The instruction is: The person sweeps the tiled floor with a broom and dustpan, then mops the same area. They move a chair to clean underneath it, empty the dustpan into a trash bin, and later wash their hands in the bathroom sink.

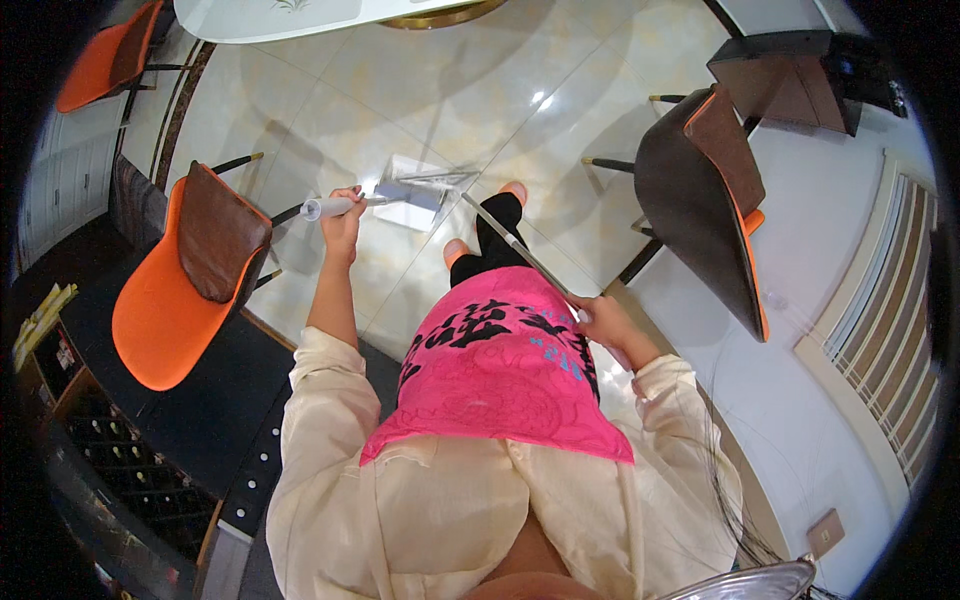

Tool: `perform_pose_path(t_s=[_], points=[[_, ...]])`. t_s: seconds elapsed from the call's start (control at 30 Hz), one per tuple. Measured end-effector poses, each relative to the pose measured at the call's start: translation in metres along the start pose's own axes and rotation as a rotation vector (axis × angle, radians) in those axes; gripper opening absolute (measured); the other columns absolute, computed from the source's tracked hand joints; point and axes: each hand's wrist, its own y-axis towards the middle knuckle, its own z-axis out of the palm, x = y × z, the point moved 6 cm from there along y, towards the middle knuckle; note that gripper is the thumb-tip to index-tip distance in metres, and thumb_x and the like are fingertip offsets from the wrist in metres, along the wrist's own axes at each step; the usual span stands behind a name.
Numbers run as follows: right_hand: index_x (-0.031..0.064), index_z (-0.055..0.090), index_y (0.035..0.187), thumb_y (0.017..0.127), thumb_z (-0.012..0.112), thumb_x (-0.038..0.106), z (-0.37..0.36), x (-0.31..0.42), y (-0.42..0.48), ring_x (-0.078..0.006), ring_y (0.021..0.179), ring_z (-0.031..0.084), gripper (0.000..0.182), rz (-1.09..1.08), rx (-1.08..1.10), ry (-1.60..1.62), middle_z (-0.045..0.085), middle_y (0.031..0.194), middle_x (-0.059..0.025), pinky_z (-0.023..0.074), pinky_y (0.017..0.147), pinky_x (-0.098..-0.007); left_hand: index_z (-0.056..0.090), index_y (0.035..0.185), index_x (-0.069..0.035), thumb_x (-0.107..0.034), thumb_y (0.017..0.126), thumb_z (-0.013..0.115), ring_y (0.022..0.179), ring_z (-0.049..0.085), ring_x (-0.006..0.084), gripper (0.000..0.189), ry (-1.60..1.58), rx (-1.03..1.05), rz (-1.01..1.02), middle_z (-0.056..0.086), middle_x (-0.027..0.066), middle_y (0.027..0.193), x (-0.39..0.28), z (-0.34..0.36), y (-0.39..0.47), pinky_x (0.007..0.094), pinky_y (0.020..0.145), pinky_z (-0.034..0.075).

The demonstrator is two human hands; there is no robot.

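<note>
My left hand point(345, 217) is closed round the upper part of a long-handled dustpan's handle point(319, 208), whose pale end sticks out to the left. The white and grey dustpan point(411, 196) rests on the tiled floor ahead of my feet. My right hand point(604, 322) grips a thin metal pole point(517, 244) beside my pink printed apron point(495, 352). That pole slants forward and left toward the dustpan; the head at its far end is blurred, so I cannot tell its exact form.
Orange and brown chairs stand at the left point(161, 292) and right point(697, 217). A white table point(277, 26) edges the top. Along the right run a wall point(810, 405) and a slatted panel point(877, 322). A dark cabinet point(150, 390) with bottles stands at the lower left.
</note>
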Motion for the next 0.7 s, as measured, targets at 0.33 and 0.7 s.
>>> perform_pose_path(t_s=[0.33,0.7], points=[[0.0009,0.056,0.116,0.072,0.065,0.005,-0.054,-0.052,-0.026,-0.0096,0.044,0.051,0.046,0.188,-0.203,0.53,0.056,0.062,-0.0042,0.0431,0.042,-0.0263,0.052,0.078,-0.008,0.006,0.071,0.059,0.104,0.053,0.0193,0.018,0.142,0.0,-0.039,0.059,0.01,0.104,0.005,-0.027,-0.026,0.0301,0.09,0.039],[0.0016,0.057,0.114,0.071,0.064,0.015,-0.21,-0.031,0.177,-0.0192,0.051,0.062,0.046,0.229,-0.641,0.558,0.064,0.072,-0.014,0.0502,0.047,-0.0314,0.046,0.076,-0.009,0.006,0.073,0.056,0.111,0.048,0.0222,0.019,0.097,-0.04,-0.091,0.054,0.0117,0.114,0.019,-0.03,-0.047,0.0332,0.096,0.033]])
